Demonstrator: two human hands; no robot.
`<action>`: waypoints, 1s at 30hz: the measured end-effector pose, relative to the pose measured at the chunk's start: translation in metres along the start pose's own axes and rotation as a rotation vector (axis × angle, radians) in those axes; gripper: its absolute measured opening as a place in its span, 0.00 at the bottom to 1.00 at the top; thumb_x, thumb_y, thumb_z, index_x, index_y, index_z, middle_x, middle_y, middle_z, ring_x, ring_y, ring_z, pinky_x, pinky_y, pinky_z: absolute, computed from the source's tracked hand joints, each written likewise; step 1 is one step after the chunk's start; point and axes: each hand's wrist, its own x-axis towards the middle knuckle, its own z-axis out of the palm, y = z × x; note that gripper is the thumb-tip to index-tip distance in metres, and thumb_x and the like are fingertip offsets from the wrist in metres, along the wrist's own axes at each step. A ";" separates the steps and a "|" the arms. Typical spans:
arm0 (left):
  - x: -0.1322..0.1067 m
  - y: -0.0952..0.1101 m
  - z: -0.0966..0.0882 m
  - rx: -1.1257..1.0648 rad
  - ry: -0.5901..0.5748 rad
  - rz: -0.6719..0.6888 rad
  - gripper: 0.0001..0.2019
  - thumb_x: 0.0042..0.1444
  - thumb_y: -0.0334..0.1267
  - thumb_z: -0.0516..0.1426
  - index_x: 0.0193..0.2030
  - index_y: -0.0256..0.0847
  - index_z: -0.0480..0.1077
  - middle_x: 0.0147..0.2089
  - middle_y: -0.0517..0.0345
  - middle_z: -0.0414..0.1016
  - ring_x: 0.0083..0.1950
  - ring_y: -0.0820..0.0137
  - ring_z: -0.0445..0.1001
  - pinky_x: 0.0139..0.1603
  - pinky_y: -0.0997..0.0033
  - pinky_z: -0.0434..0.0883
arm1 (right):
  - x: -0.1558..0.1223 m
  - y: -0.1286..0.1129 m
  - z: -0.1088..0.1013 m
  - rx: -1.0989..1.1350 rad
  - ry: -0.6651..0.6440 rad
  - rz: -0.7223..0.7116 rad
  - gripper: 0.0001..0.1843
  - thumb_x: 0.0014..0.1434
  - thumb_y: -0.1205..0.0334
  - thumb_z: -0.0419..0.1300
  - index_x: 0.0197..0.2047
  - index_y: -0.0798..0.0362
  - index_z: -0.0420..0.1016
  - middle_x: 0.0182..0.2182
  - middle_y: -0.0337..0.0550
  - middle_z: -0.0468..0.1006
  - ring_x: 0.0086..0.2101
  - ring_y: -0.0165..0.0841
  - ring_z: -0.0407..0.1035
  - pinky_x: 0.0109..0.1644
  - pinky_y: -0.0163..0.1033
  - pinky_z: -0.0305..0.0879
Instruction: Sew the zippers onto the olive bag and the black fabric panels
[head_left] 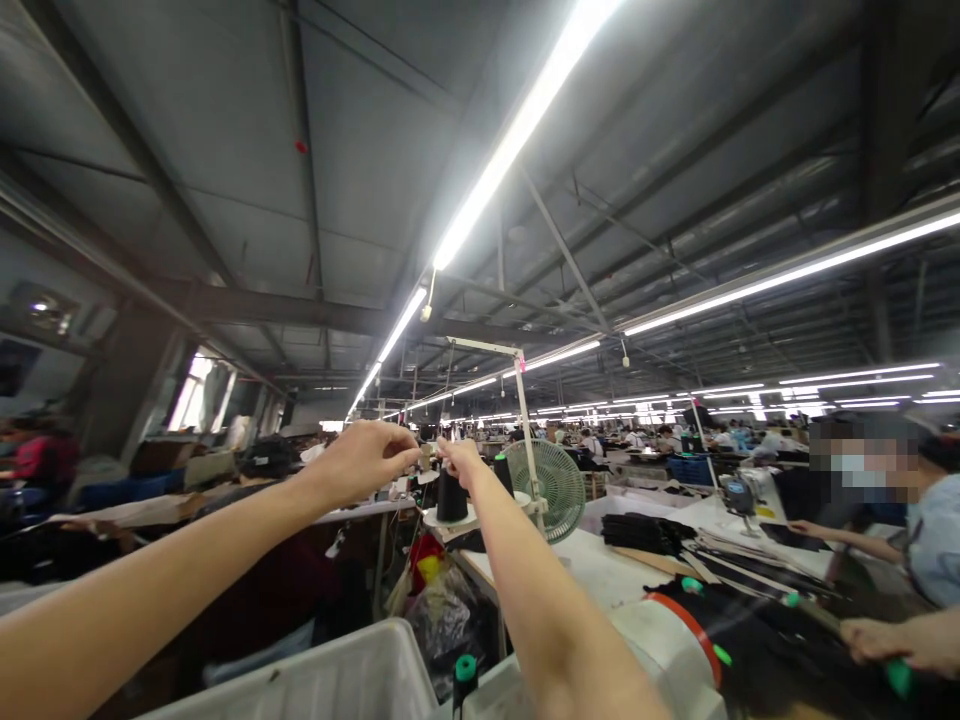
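Both my arms reach forward to a thread stand with a pale pole (529,425). My left hand (364,458) is bent at the wrist, its thumb and fingers drawn together near the top of a black thread cone (451,500). Just right of it, my right hand (461,460) is closed in a pinch above the same cone. Whatever lies between the fingers of either hand is too fine to see. Another dark cone with a green top (501,465) stands behind my right forearm. Below, a thread cone with a green tip (465,675) sits beside the white machine body (667,645).
A green fan (551,490) stands behind the pole. Front left is a white plastic bin (397,650); a plastic bag (450,610) lies beyond it. Stacked black fabric (645,533) rests on the right-hand table. A co-worker's hand (874,640) is at far right.
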 end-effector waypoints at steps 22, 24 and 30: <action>0.031 0.035 0.039 -0.184 -0.235 0.481 0.12 0.67 0.43 0.57 0.37 0.37 0.75 0.35 0.58 0.77 0.39 0.66 0.76 0.46 0.61 0.72 | -0.125 -0.007 -0.103 0.140 -0.158 -0.080 0.27 0.50 0.35 0.65 0.25 0.54 0.73 0.15 0.37 0.73 0.12 0.25 0.61 0.15 0.31 0.43; 0.024 0.026 0.034 -0.173 -0.245 0.457 0.12 0.66 0.42 0.58 0.34 0.38 0.75 0.31 0.59 0.77 0.37 0.66 0.75 0.47 0.60 0.70 | -0.113 0.004 -0.096 0.128 -0.176 -0.045 0.28 0.55 0.34 0.61 0.30 0.54 0.74 0.18 0.37 0.74 0.14 0.25 0.64 0.16 0.30 0.46; 0.001 0.011 0.022 -0.200 -0.198 0.336 0.10 0.62 0.38 0.55 0.33 0.40 0.76 0.31 0.57 0.78 0.34 0.66 0.74 0.46 0.64 0.65 | -0.080 0.058 -0.025 0.004 -0.366 0.103 0.19 0.66 0.48 0.60 0.36 0.57 0.74 0.24 0.34 0.74 0.20 0.25 0.68 0.24 0.31 0.65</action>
